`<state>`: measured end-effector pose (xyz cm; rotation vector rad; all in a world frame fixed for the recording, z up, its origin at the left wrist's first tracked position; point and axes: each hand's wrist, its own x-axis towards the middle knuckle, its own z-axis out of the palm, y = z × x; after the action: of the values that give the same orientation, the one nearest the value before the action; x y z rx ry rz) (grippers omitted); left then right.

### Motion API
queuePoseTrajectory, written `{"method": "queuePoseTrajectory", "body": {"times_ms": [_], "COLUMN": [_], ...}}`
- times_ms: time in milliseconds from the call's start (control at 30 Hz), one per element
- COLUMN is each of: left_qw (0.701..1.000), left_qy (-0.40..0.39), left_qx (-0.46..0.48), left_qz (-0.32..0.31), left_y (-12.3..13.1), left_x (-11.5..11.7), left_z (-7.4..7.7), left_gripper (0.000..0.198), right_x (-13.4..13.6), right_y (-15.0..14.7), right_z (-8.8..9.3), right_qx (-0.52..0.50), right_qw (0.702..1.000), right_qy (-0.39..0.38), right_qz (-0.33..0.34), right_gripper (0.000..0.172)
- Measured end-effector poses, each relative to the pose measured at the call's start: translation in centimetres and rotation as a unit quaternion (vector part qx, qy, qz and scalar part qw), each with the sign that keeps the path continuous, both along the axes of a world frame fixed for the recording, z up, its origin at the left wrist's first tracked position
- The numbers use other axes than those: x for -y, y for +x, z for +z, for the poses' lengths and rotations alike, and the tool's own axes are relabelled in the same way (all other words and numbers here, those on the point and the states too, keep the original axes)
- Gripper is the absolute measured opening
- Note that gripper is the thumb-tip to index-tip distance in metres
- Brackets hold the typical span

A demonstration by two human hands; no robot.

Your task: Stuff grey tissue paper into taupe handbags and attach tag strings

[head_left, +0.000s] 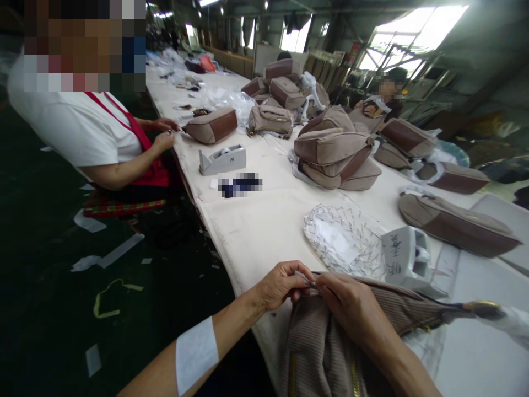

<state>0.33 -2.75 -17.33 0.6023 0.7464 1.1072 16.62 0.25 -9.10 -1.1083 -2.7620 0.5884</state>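
A ribbed taupe bag [322, 344] with gold zippers lies at the near edge of the table, its strap running right to a gold-coloured ring under white wrapping. At the bag's top edge, my left hand [285, 284] pinches a small white piece between thumb and forefinger. My right hand [351, 306] is closed at the same edge, its fingertips beside the left ones; what lies under them is hidden. A white patch [196, 355] is stuck on my left forearm.
Beyond the bag stand a grey tape dispenser [407, 259] and a round patterned container [343, 237] holding white pieces. Stacked bags [334, 149] and another dispenser [223, 160] are farther along. A person [99, 132] sits at the left edge.
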Motion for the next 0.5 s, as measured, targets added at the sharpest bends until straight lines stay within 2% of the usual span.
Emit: {"method": "queuePoseTrajectory", "body": {"times_ms": [167, 300, 433, 500], "left_qw": [0.998, 0.997, 0.997, 0.995], "left_qy": [-0.026, -0.038, -0.045, -0.049], "left_qx": [0.024, 0.019, -0.029, -0.056], "left_qz": [-0.043, -0.07, -0.056, -0.069], "left_y": [0.1, 0.1, 0.1, -0.1], "left_x": [0.5, 0.4, 0.1, 0.1], "left_z": [0.0, 0.3, 0.9, 1.3], "left_gripper": [0.024, 0.026, 0.031, 0.035], "right_x": [-0.3, -0.2, -0.4, -0.5], "right_y": [0.2, 0.1, 0.1, -0.1], "right_z": [0.8, 0.9, 0.4, 0.2], "right_qx": [0.052, 0.05, 0.046, 0.049], "right_qw": [0.996, 0.995, 0.995, 0.994], "right_qy": [0.031, 0.044, 0.035, 0.041], "right_qz": [0.071, 0.077, 0.084, 0.085], "right_gripper": [0.023, 0.023, 0.019, 0.018]}}
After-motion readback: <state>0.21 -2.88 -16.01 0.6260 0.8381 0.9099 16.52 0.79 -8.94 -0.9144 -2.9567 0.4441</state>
